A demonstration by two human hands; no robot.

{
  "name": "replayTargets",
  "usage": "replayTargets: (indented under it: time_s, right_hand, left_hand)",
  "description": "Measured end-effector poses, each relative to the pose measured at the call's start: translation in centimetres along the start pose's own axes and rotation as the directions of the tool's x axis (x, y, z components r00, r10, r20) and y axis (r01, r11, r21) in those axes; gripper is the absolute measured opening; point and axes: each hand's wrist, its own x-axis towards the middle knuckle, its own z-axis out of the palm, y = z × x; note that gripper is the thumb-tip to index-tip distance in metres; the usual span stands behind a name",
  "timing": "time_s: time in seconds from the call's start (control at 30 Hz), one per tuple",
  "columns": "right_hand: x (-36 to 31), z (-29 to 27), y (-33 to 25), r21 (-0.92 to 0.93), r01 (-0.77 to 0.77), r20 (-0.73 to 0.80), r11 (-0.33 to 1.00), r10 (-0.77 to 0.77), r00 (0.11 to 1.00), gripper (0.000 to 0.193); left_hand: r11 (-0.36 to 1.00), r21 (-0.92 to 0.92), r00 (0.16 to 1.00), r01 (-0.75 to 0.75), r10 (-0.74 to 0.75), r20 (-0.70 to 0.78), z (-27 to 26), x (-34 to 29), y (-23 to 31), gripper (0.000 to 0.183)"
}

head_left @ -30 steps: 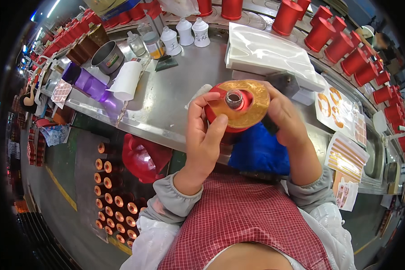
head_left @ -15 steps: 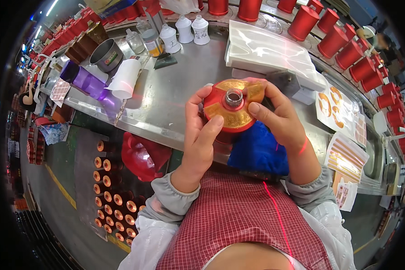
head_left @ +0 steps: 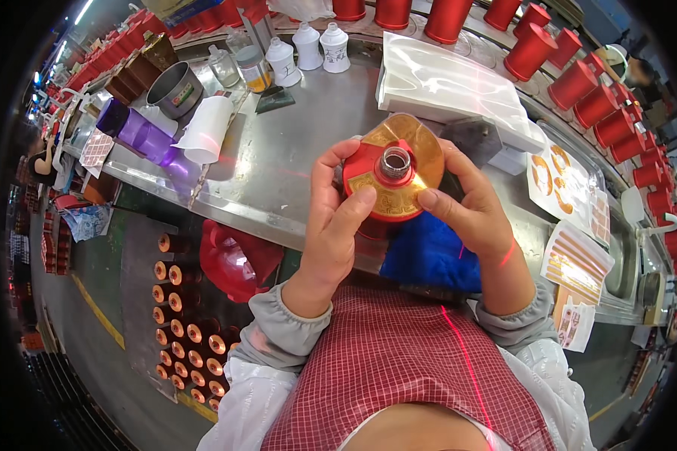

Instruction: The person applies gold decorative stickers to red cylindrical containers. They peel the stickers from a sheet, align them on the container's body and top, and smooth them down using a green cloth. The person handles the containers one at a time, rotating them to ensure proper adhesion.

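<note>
Red bottle (head_left: pixel 362 168) is in both your hands, mouth up, at the near edge of the metal table (head_left: pixel 278 180), just beyond the blue cloth (head_left: pixel 432 257). Can't tell if its base rests on anything.

Your left hand (head_left: pixel 332 222) is clamped on the bottle's left side, thumb on the gold label (head_left: pixel 387 198) around the neck (head_left: pixel 396 161). Your right hand (head_left: pixel 475 199) is closed at the label's right edge; can't tell whether those fingers also bear on the bottle wall.

Handling, my read: bottle stiff, moderately heavy, slick coat, probably glass (the neck looks it), so chippable. Hold it low around the body, not by the neck. Label looks thin and springy; its far right part stands off the shoulder. Likely creases easily, so take it by the outer rim, fingertips only, light pinch.
</note>
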Motion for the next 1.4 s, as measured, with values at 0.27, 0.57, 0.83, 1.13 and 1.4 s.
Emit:
replayTargets:
  time_s: [0.27,0.57,0.83,1.13,1.4]
  right_hand:
    - [0.3,0.6,0.2,-0.043,-0.007,-0.045,0.999,0.005,0.999,0.048]
    - [0.2,0.7,0.3,0.003,-0.031,-0.053,1.0,0.031,0.998,0.046]
    - [0.3,1.1,0.1,-0.011,-0.029,-0.072,1.0,0.028,0.997,0.048]
    - [0.0,0.9,0.3,0.016,-0.035,-0.073,0.999,0.036,0.997,0.051]
    - [-0.1,0.8,-0.1,-0.014,-0.026,-0.058,1.0,0.026,0.998,0.054]
  left_hand:
    - [0.998,0.04,0.999,-0.039,0.037,0.038,-0.3,-0.1,-0.4,0.057]
    - [0.997,0.052,0.998,-0.061,0.059,0.037,-0.4,-0.1,-0.7,0.055]
    - [0.998,-0.005,0.997,-0.055,0.055,0.045,-0.7,-0.1,-0.7,0.054]
    - [0.998,-0.022,0.996,-0.052,0.053,0.075,-0.6,-0.2,-0.7,0.056]
    - [0.999,-0.006,0.995,-0.052,0.052,0.082,-0.5,-0.3,-0.8,0.057]
